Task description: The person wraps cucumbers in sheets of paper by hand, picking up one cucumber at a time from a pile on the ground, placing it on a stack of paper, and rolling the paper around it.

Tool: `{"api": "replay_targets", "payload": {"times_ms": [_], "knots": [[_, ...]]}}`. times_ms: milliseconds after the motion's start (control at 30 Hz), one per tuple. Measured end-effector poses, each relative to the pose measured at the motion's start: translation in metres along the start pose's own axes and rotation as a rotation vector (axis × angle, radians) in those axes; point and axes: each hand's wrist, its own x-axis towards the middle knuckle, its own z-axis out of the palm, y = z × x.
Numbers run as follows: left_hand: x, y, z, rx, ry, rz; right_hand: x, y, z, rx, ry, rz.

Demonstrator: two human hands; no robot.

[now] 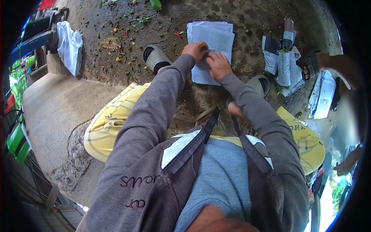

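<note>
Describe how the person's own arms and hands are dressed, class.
Both arms wear long plain grey fabric sleeves, left sleeve and right sleeve, ending at the wrists. The left hand and right hand are bare: no gloves, no visible rings or watch.

Both hands (208,58) on printed paper stack (216,36)

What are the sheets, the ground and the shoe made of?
Sheets: paper, it seems; thin, matte white, with printed lines and fanned edges.
Ground: likely concrete; rough, grey and speckled with litter.
Shoe: probably rubber or foam; smooth, matte grey-green, and it looks moulded.
</note>
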Motion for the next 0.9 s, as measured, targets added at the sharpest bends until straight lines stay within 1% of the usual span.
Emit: {"api": "replay_targets", "payload": {"times_ms": [33,67,167,200,267,300,367,400,467,500,533,567,633,667,700,733,767,800,833,867,900], "knots": [[0.002,-0.002,0.001,-0.006,0.062,0.023,0.001,0.004,0.012,-0.057,-0.007,0.066],[0.003,-0.005,0.002,0.061,0.231,0.097,0.001,0.014,0.029,-0.126,0.056,0.053],[-0.009,-0.009,0.005,-0.027,0.516,-0.162,0.016,0.024,0.029,-0.064,-0.003,0.166],[-0.021,0.0,0.003,-0.206,0.495,-0.425,0.02,0.025,0.025,-0.031,-0.024,0.179],[-0.041,-0.027,0.027,-0.202,0.389,-0.564,0.028,0.029,0.013,0.032,-0.064,0.198],[-0.052,-0.042,0.042,-0.202,0.338,-0.635,0.03,0.032,0.013,0.123,-0.073,0.229],[-0.056,-0.043,0.069,-0.944,0.256,-0.881,0.033,0.044,0.014,0.299,-0.092,0.292],[-0.053,-0.035,0.07,-1.167,0.161,-0.922,0.034,0.048,0.018,0.557,-0.155,0.441],[-0.042,-0.012,0.064,-1.416,0.192,-0.841,0.03,0.052,0.03,1.076,-0.271,0.744],[-0.036,-0.002,0.064,-1.542,0.199,-0.796,0.023,0.053,0.042,1.12,-0.257,0.743],[-0.029,-0.009,0.069,-1.656,0.181,-0.735,0.018,0.055,0.054,1.155,-0.233,0.74],[-0.024,0.004,0.056,-1.667,0.148,-0.667,0.017,0.06,0.057,1.184,-0.205,0.737],[-0.019,0.012,0.043,-1.595,0.105,-0.613,0.022,0.039,0.007,0.433,-0.018,0.446],[-0.013,0.008,0.043,-1.582,0.119,-0.599,0.024,0.034,-0.007,0.365,0.104,0.469],[-0.008,0.006,0.047,-1.567,0.135,-0.589,0.026,0.035,-0.014,0.373,0.135,0.516],[-0.005,0.019,0.04,-1.607,0.152,-0.591,0.03,0.039,-0.018,0.383,0.166,0.56],[0.002,0.031,0.039,-1.584,0.173,-0.55,0.032,0.044,-0.024,0.397,0.197,0.601],[0.008,0.042,0.038,-1.56,0.199,-0.508,0.036,0.051,-0.032,0.633,0.059,0.648],[0.014,0.052,0.035,-1.534,0.228,-0.466,0.037,0.057,-0.041,0.58,-0.021,0.627],[0.016,0.063,0.033,-1.509,0.198,-0.407,0.037,0.064,-0.051,0.529,-0.103,0.604],[0.019,0.073,0.03,-1.519,0.161,-0.443,0.04,0.068,-0.066,0.477,-0.186,0.577]]}}
